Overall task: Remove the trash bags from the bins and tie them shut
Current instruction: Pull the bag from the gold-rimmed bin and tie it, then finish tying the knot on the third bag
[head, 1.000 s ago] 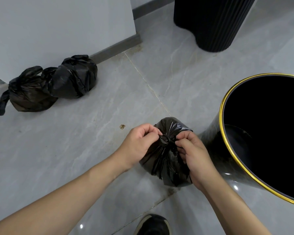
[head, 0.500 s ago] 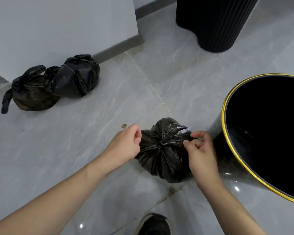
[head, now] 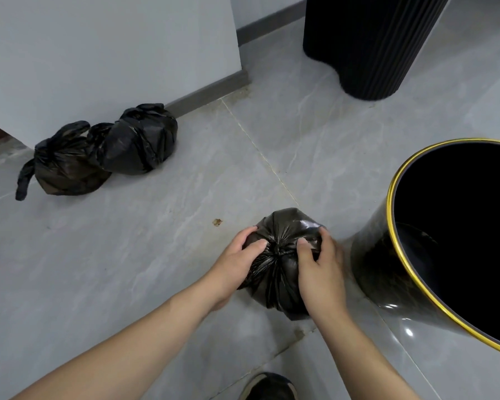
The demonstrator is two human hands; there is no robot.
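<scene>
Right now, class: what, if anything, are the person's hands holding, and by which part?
Both hands hold the tied black trash bag on the floor: the left hand cups its left side, the right hand its right side, thumbs near the knot.

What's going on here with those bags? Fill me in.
A person is crouched over a small black trash bag on the floor, left hand and right hand cupped round its sides; its top is gathered into a knot. Beside it stands a gold-rimmed bin with no liner over its rim. Two more tied bags lie against the wall, and a ribbed black bin stands further off.
</scene>
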